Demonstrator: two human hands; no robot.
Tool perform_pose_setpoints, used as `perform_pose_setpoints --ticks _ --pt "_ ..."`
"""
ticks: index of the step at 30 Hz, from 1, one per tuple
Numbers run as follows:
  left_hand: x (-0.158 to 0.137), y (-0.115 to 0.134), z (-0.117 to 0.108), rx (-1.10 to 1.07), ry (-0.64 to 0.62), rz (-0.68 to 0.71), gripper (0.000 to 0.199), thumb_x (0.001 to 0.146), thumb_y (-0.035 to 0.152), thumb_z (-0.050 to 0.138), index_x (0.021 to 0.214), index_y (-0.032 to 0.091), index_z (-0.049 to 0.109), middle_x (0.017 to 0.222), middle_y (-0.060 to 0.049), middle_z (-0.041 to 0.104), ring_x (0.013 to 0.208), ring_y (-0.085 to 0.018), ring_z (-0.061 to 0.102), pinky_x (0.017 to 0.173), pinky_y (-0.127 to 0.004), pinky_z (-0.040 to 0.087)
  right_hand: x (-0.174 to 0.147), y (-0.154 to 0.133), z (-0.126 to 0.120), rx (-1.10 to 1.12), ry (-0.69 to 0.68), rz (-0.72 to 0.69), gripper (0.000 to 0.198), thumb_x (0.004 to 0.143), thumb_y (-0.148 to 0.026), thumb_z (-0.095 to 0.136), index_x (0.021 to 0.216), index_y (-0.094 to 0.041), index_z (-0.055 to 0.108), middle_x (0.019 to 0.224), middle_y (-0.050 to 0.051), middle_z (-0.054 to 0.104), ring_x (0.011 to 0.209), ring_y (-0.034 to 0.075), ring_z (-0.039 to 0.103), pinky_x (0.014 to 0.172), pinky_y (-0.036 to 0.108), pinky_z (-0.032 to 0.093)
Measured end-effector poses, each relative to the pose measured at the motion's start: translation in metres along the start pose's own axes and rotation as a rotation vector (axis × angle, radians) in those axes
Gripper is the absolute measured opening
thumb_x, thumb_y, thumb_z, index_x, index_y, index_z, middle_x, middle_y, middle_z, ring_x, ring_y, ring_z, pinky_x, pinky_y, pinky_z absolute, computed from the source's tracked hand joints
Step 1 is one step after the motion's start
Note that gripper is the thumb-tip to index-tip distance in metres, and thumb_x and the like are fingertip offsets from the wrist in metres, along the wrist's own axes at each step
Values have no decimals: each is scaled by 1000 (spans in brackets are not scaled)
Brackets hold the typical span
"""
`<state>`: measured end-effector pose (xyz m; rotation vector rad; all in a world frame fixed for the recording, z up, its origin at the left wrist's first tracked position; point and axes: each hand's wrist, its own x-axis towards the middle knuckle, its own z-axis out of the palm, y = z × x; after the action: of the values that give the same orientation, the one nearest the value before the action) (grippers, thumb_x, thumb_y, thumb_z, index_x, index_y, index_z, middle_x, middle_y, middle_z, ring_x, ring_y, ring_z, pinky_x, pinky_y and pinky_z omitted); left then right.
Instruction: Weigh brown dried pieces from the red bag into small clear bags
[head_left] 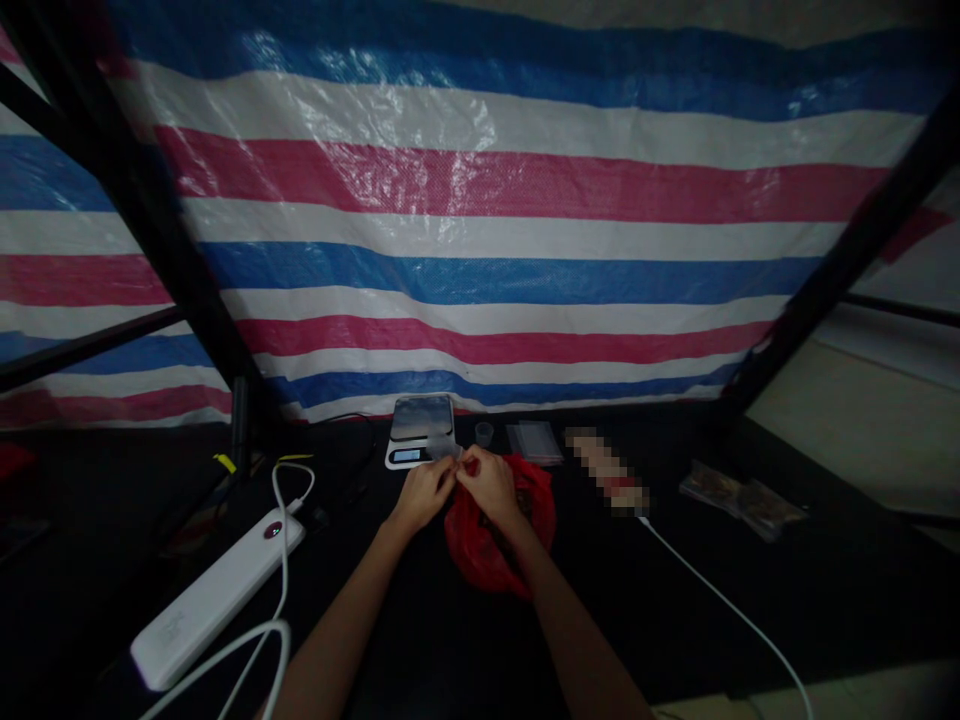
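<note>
My left hand (424, 493) and my right hand (491, 487) meet near the middle of the table, fingers pinched together. Between them shows a small clear plastic bag (442, 447), its far end overlapping the front of the digital scale (421, 424). The scale is white with a metal plate and a lit display too small to read. Under my right wrist lies an open red plastic bag (474, 552) with dark contents that I cannot make out. A small clear cup (484, 434) stands just beyond my right hand, beside a stack of flat clear bags (535, 441).
On the left lies a white power bank (217, 598) with a looping white cable (283, 570). Rightward are a pixelated object (606, 470) with another white cable (720, 595), and filled clear packets (766, 506). A striped tarp (495, 280) hangs behind the black table (675, 620).
</note>
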<state>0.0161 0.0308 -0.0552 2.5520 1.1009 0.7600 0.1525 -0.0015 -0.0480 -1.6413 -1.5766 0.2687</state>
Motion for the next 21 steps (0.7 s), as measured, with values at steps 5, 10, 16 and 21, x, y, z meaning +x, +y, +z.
perform_pose_setpoints --ticks 5,10,16,21 --pt "-2 -2 12 9 101 -63 21 82 30 38 72 18 52 58 1 55 53 -13 53 51 -21 34 1 -4 3 -34 -3 4 6 69 -22 53 67 -23 58 67 -3 65 62 12 60 57 19 38" --pt "-2 -3 7 -70 313 -114 25 86 28 32 71 18 49 57 1 51 52 -11 50 53 -20 35 0 -6 0 -94 46 33 7 70 -20 51 71 -22 58 69 -1 66 66 15 61 57 21 36" --pt "-1 -7 0 -121 298 -75 21 83 28 38 68 17 49 57 2 50 52 -10 48 54 -20 36 -3 -12 -11 -77 49 -25 9 77 -28 49 80 -25 58 78 -4 68 73 14 62 63 22 38" --pt "0 -3 8 -206 167 -69 12 81 26 40 75 18 47 59 3 51 54 -10 51 54 -20 38 -5 -15 -9 -85 46 -50 12 76 -35 53 80 -25 59 77 -3 67 73 14 62 63 21 38"
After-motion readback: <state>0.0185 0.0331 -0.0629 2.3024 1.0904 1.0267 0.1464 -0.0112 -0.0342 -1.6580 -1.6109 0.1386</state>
